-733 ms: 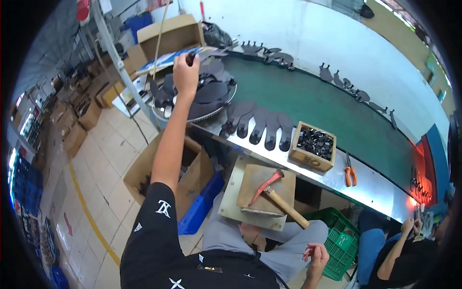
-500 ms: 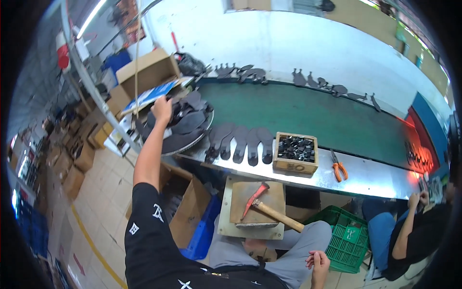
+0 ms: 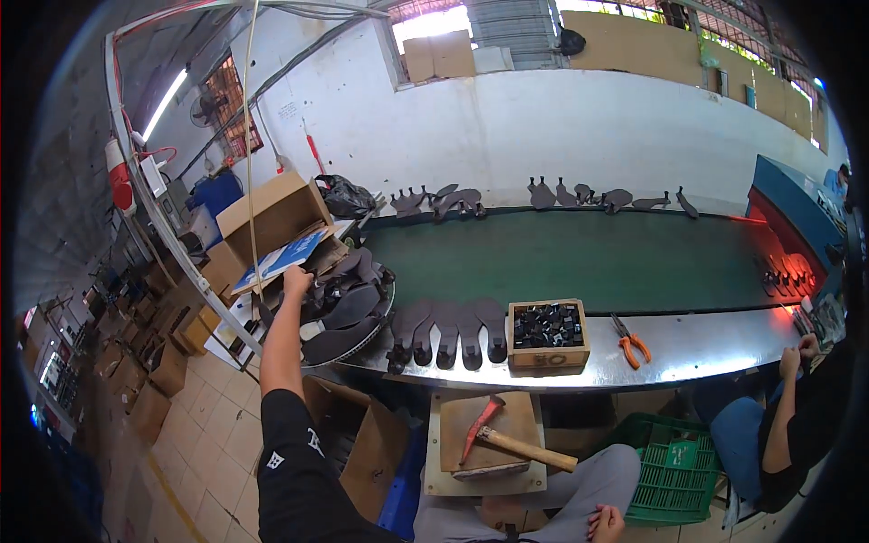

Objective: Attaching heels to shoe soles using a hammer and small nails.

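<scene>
Left hand [image 3: 296, 281]: fingers are bending inward at the far left of the round tray [image 3: 387, 319]; whether they are gripping anything, I cannot tell.
Tray: it is holding heaped dark soles [image 3: 351, 309], its rim likely keeping them from spilling.
Sole row [image 3: 467, 326]: several are lying side by side on the metal edge [image 3: 688, 353], black ends facing the near side, presumably for easy reach.
Hammer [image 3: 529, 449]: it is resting across the tan block [image 3: 516, 414], handle pointing rightward.
Wooden box [image 3: 548, 360]: it is containing small black pieces [image 3: 548, 324], probably stopping them scattering.
Right hand [image 3: 606, 523]: it is resting half-open beside the grey trouser leg [image 3: 593, 475], seemingly empty.
Pliers [image 3: 636, 349]: orange handles are facing nearer.
</scene>
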The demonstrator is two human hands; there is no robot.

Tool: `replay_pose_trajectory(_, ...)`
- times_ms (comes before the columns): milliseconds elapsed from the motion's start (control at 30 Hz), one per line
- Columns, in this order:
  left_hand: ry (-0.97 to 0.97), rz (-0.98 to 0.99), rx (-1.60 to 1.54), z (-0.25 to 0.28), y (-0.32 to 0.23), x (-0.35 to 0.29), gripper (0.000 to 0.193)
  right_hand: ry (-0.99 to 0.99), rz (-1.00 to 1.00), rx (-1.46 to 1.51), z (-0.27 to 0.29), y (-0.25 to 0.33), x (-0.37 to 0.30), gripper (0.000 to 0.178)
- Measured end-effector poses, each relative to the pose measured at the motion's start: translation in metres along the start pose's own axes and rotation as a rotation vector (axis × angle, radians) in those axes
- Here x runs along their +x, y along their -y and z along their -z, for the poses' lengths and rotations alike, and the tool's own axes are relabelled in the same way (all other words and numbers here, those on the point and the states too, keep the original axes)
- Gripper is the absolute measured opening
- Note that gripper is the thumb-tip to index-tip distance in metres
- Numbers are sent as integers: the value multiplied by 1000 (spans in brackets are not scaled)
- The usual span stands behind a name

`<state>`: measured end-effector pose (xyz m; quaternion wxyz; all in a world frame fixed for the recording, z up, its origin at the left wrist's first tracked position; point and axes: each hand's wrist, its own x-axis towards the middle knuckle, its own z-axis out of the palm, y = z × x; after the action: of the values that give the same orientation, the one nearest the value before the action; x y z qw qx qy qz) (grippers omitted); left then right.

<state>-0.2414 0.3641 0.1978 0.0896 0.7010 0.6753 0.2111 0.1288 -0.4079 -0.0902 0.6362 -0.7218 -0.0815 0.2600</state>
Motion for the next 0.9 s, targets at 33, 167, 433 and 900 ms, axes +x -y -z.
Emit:
replay_pose_trajectory(33,-147,-64,31,-2,-3,-1,34,-10,1,5,0,0,1,28)
replay_pose_trajectory(167,-320,-364,134,14,-51,-27,39,-7,-41,-7,1,8,-1,28)
replay_pose_trajectory(433,47,-1504,658,84,-222,-209,34,1,-12,66,6,-32,17,27)
replay_pose_trajectory(900,839,-2138,415,92,-348,-454,29,-8,46,80,-6,-28,13,24)
